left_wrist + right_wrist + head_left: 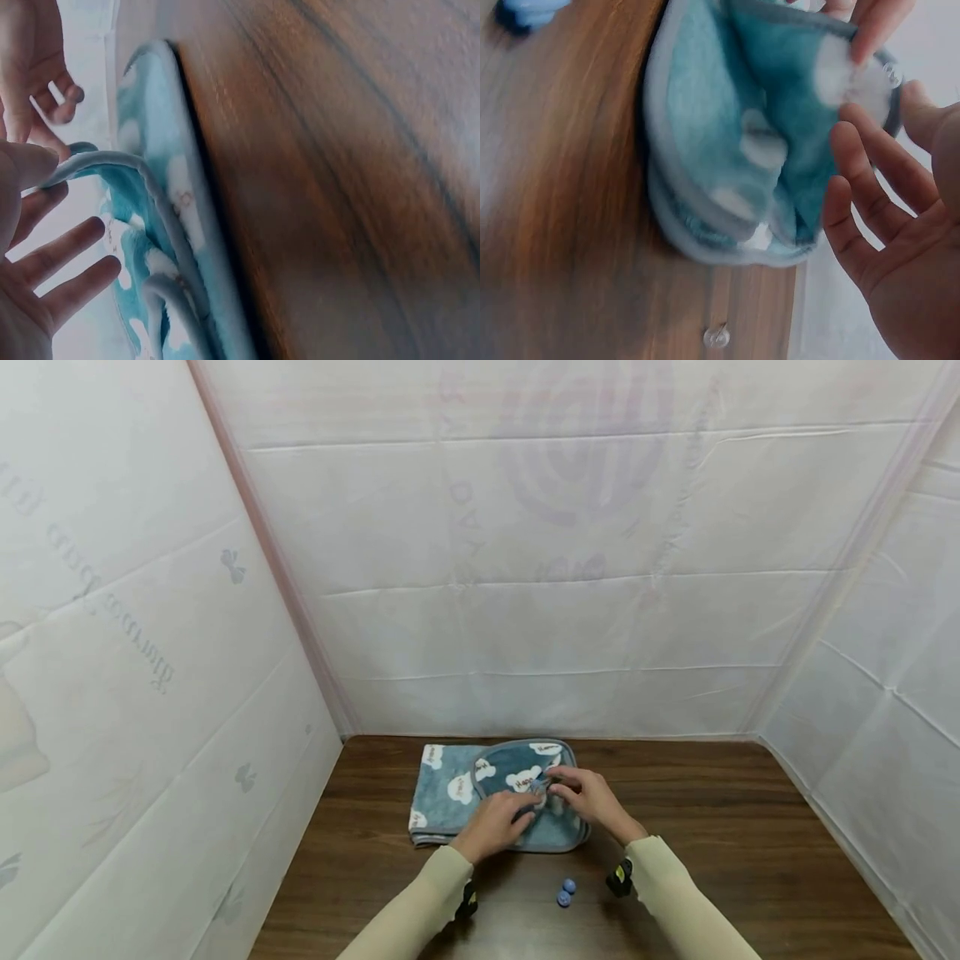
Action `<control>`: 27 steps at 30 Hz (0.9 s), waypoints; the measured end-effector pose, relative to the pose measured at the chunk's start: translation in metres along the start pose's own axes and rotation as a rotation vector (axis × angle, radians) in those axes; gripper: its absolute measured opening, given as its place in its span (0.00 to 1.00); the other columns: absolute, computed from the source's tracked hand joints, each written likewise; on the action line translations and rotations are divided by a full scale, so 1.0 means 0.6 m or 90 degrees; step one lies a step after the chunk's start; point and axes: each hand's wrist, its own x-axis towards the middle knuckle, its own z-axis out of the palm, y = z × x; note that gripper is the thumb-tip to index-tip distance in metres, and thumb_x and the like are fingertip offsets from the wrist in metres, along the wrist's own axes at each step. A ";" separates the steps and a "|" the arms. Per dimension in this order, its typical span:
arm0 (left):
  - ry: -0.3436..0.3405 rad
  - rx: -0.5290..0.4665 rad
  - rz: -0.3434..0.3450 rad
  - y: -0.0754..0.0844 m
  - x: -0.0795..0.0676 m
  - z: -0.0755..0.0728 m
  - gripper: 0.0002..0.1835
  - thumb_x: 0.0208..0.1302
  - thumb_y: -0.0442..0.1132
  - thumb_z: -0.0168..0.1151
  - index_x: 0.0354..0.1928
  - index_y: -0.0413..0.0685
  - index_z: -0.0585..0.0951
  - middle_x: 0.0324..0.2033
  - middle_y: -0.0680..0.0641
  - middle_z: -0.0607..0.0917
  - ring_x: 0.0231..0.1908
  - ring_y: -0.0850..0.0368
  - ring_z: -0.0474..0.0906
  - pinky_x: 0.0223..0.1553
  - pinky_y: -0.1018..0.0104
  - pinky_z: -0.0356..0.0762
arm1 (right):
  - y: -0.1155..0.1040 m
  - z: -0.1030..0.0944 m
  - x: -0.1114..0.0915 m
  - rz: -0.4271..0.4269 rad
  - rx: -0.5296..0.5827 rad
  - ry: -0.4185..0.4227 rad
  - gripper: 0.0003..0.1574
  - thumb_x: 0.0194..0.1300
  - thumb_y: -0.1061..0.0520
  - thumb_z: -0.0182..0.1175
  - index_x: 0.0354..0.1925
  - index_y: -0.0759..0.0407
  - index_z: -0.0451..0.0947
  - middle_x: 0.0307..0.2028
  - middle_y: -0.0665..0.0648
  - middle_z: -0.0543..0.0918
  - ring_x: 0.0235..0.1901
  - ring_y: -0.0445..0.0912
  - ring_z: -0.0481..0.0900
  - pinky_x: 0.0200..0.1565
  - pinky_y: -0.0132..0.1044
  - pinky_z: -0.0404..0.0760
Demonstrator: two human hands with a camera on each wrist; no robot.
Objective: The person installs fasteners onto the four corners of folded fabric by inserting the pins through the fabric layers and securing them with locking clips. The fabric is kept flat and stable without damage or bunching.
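Observation:
A folded teal blanket (442, 806) with white cloud patches and grey piping lies on the wooden table, its upper layer lifted in a fold. My left hand (492, 823) pinches the piped edge (112, 159) between thumb and forefinger, the other fingers spread. Opposite it, my right hand (592, 797) pinches the raised corner with thumb and forefinger, as the right wrist view shows. A small clear round piece (892, 73) sits at that corner, close to my right thumb. How it is fixed there I cannot tell.
Two small blue round pieces (566, 893) lie on the table (720, 843) in front of the blanket, between the forearms. Another clear round piece (717, 336) rests on the wood beside the blanket. White printed sheeting (555, 635) walls the table at the back and sides.

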 end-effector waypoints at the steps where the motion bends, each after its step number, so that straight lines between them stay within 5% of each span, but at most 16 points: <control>1: 0.008 0.000 0.004 -0.002 -0.001 -0.001 0.17 0.73 0.38 0.65 0.61 0.47 0.84 0.53 0.48 0.88 0.49 0.55 0.86 0.48 0.61 0.85 | 0.003 -0.003 -0.004 0.000 0.000 0.010 0.22 0.74 0.60 0.62 0.63 0.64 0.79 0.39 0.61 0.89 0.27 0.55 0.86 0.29 0.34 0.84; 13: 0.135 0.056 0.019 -0.036 -0.005 -0.021 0.23 0.68 0.36 0.70 0.64 0.42 0.81 0.59 0.40 0.84 0.58 0.45 0.81 0.57 0.49 0.80 | 0.043 -0.032 -0.060 -0.010 -0.159 0.142 0.24 0.68 0.63 0.68 0.62 0.59 0.81 0.48 0.60 0.88 0.35 0.42 0.83 0.34 0.41 0.82; 18: 0.128 0.054 -0.020 -0.050 -0.009 -0.034 0.24 0.69 0.37 0.69 0.65 0.39 0.79 0.61 0.37 0.82 0.62 0.41 0.78 0.62 0.44 0.75 | 0.057 -0.040 -0.083 -0.064 -0.223 0.163 0.26 0.64 0.66 0.70 0.61 0.61 0.82 0.49 0.62 0.87 0.26 0.43 0.76 0.40 0.50 0.82; 21: 0.111 0.052 -0.047 -0.058 -0.013 -0.036 0.25 0.71 0.39 0.67 0.67 0.39 0.77 0.63 0.36 0.80 0.64 0.40 0.76 0.64 0.42 0.73 | 0.064 -0.045 -0.092 -0.096 -0.243 0.175 0.26 0.62 0.69 0.70 0.59 0.64 0.82 0.49 0.63 0.87 0.32 0.51 0.84 0.43 0.55 0.82; 23: 0.103 0.046 -0.063 -0.063 -0.015 -0.037 0.27 0.72 0.40 0.66 0.68 0.39 0.76 0.64 0.36 0.79 0.65 0.39 0.74 0.65 0.41 0.71 | 0.068 -0.048 -0.098 -0.092 -0.253 0.177 0.27 0.60 0.70 0.71 0.58 0.65 0.83 0.52 0.64 0.87 0.46 0.57 0.86 0.48 0.60 0.81; 27: 0.101 0.038 -0.088 -0.074 -0.020 -0.035 0.28 0.72 0.41 0.66 0.69 0.38 0.75 0.66 0.35 0.77 0.66 0.38 0.73 0.64 0.39 0.71 | 0.070 -0.052 -0.113 -0.037 -0.261 0.155 0.27 0.61 0.69 0.71 0.59 0.64 0.82 0.53 0.65 0.86 0.53 0.62 0.83 0.52 0.63 0.78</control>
